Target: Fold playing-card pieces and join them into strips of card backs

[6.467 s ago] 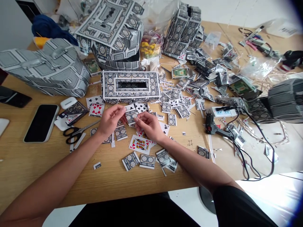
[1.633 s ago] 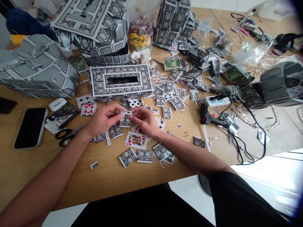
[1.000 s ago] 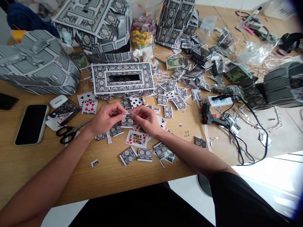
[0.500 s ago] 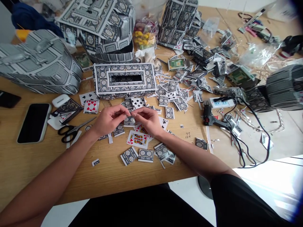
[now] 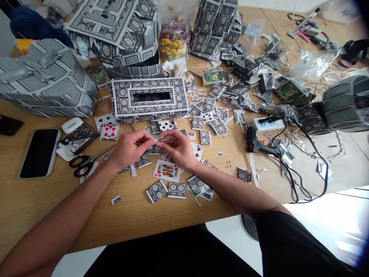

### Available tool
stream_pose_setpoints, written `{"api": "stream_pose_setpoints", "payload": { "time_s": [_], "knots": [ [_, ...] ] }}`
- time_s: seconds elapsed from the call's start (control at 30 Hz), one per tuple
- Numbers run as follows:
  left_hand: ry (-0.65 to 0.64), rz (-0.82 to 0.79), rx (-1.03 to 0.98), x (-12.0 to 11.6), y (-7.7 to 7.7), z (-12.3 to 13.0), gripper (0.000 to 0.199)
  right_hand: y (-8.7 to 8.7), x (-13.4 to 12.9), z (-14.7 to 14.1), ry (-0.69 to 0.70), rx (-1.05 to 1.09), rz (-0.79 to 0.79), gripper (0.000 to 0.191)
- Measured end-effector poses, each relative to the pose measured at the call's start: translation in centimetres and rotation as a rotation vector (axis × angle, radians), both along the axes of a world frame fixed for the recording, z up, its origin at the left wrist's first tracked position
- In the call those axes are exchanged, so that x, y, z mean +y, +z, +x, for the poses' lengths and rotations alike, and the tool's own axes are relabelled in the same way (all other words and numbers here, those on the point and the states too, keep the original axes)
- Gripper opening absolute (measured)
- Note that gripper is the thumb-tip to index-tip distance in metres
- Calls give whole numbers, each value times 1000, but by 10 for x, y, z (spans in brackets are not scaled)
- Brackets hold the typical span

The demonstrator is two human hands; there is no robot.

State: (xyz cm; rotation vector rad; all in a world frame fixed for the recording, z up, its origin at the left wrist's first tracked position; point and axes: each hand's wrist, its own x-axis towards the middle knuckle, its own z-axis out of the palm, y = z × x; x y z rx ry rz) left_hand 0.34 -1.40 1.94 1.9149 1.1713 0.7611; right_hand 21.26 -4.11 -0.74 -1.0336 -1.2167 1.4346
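My left hand [image 5: 128, 150] and my right hand [image 5: 178, 148] meet fingertip to fingertip over the middle of the table. Both are closed in a pinch on a small piece of playing card, mostly hidden by the fingers. Below the fingertips lies a folded card with a dark patterned back [image 5: 153, 149]. A king of hearts [image 5: 166, 170] lies face up in front of my right hand, and several folded cards [image 5: 177, 190] lie nearer the table edge. Just beyond my hands is a box covered in folded cards [image 5: 121, 98], with a rectangular slot in its top.
Scissors [image 5: 89, 159], a phone [image 5: 40, 154] and a white earbud case [image 5: 72, 125] lie to the left. To the right are a glue gun [image 5: 255, 142] with a black cable and a power strip [image 5: 269, 124]. Card-covered bags [image 5: 49, 80] and heaped card scraps [image 5: 210, 105] fill the back.
My hands stay pinched together, and their fingertips have shifted slightly down and left. The whole view has moved a little; the surrounding items look unchanged.
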Motion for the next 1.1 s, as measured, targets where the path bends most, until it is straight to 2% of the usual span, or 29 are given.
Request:
{"api": "stream_pose_setpoints", "payload": {
  "time_s": [0.1, 0.23, 0.4, 0.57, 0.77, 0.93, 1.1],
  "knots": [
    [43, 54, 4, -2, 3, 1, 23, 1, -1, 1, 17, -44, -10, 41],
    [68, 43, -19, -4, 5, 3, 23, 1, -1, 3, 34, -91, 38, 36],
    [7, -20, -45, -4, 6, 4, 26, -1, -2, 4, 29, -154, 105, 33],
    [-52, 34, 12, -6, 8, 6, 25, 0, -2, 3, 4, -182, 121, 31],
    [-99, 94, 47, -7, 8, 6, 27, -2, -2, 4, 42, -226, 147, 29],
    [-3, 107, 48, -7, 2, 5, 30, 2, -2, 3, -8, -214, 134, 30],
    [124, 126, 18, -9, -5, 6, 28, 3, -5, 2, -73, -411, 396, 52]
  ]
}}
